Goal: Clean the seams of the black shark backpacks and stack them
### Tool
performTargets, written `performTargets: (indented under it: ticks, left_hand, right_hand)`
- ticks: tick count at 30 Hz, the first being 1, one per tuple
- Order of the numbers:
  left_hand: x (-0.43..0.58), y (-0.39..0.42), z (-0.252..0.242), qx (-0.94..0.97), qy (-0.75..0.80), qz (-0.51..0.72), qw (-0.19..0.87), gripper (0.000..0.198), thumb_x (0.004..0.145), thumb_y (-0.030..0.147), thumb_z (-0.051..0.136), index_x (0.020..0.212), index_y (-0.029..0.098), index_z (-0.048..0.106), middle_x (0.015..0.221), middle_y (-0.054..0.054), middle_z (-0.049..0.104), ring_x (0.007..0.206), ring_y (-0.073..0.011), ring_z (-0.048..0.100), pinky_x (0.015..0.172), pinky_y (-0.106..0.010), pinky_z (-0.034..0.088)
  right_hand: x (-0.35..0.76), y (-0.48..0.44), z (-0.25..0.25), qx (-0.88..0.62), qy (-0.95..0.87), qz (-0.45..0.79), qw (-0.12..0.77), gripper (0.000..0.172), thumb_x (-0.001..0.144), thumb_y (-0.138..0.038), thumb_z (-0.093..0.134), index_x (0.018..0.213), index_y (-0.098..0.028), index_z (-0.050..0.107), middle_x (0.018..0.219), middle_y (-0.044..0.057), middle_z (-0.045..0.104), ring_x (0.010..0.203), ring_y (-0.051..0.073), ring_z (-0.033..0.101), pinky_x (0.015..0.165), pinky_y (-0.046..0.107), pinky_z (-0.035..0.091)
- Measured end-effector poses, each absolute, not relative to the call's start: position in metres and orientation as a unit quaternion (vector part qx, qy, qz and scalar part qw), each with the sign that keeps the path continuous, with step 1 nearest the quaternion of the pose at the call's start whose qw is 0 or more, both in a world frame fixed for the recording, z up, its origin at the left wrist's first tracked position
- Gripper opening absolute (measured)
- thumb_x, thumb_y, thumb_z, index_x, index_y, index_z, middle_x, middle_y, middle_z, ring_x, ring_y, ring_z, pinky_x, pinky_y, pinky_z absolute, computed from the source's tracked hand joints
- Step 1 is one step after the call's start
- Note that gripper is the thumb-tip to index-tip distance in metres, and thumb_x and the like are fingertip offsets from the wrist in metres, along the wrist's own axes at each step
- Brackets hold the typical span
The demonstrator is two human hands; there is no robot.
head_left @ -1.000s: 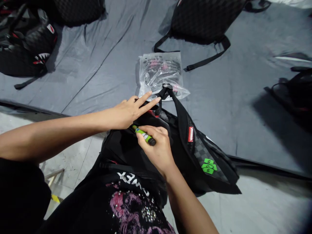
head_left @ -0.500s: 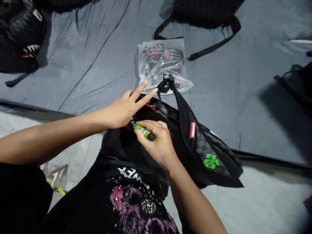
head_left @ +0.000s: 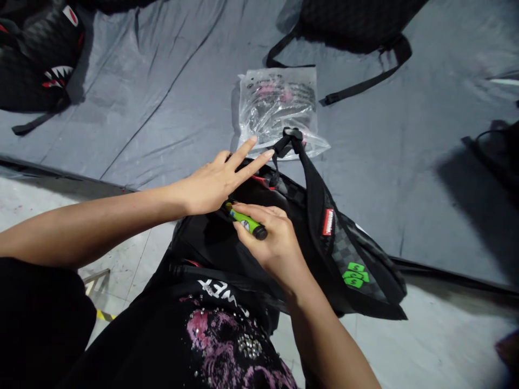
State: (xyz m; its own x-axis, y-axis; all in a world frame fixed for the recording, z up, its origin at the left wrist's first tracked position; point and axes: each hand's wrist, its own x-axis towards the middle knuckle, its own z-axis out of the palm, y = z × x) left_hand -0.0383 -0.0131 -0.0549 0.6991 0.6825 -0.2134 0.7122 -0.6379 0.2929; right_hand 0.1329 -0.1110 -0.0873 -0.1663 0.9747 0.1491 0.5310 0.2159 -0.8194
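A black backpack [head_left: 320, 270] with a checked side, green patches and a red label leans at the table's edge against my body. My left hand [head_left: 219, 181] lies on its upper part with two fingers stretched out; the other fingers are partly hidden. In my right hand [head_left: 271, 237] is a green marker pen [head_left: 246, 220] with a black end, its far end pointing toward the area beneath my left palm. The tip is hidden there. A shoulder strap [head_left: 314, 189] rises from the bag to a buckle [head_left: 292, 132], which overlaps a clear plastic bag [head_left: 279, 102] on the table.
The table [head_left: 162, 70] is covered in grey cloth. Another dark backpack [head_left: 357, 24] with trailing straps lies at the back, and a bag with shark teeth [head_left: 36, 65] sits at the far left. More black straps [head_left: 494, 146] are at the right. Pale floor shows below.
The whole scene has shifted slightly right and down in view. Both hands keep nearly the same place on the backpack, and the right still holds the marker pen.
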Motion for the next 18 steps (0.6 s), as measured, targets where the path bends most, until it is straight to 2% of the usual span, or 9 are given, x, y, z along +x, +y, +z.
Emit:
performTargets:
  ticks: [7,18]
  left_hand:
    - [-0.0386,-0.0125,-0.0560,0.896,0.397,-0.047,0.194,0.102,0.083,-0.004,0.044,0.158,0.038,-0.010,0.169,-0.010,-0.010,0.141,-0.0355,0.033,0.104,-0.054,0.046]
    - [-0.0402,-0.0121,-0.0586,0.903,0.385,-0.025,0.188,0.102,0.084,-0.001,0.047,0.158,0.040,-0.010,0.169,-0.010,-0.006,0.141,-0.0364,0.035,0.106,-0.055,0.046]
  right_hand:
    - [0.1314,-0.1079,-0.0842,-0.532,-0.692,0.350,0.341,0.025,0.085,-0.020,0.064,0.108,-0.024,0.074,0.110,0.003,0.077,0.098,0.021,0.072,0.093,0.040,0.048]
    - [0.1282,-0.1115,-0.0858,-0.567,-0.682,0.310,0.343,0.023,0.086,-0.023,0.064,0.106,-0.024,0.075,0.109,0.004,0.078,0.097,0.022,0.072,0.096,0.042,0.045]
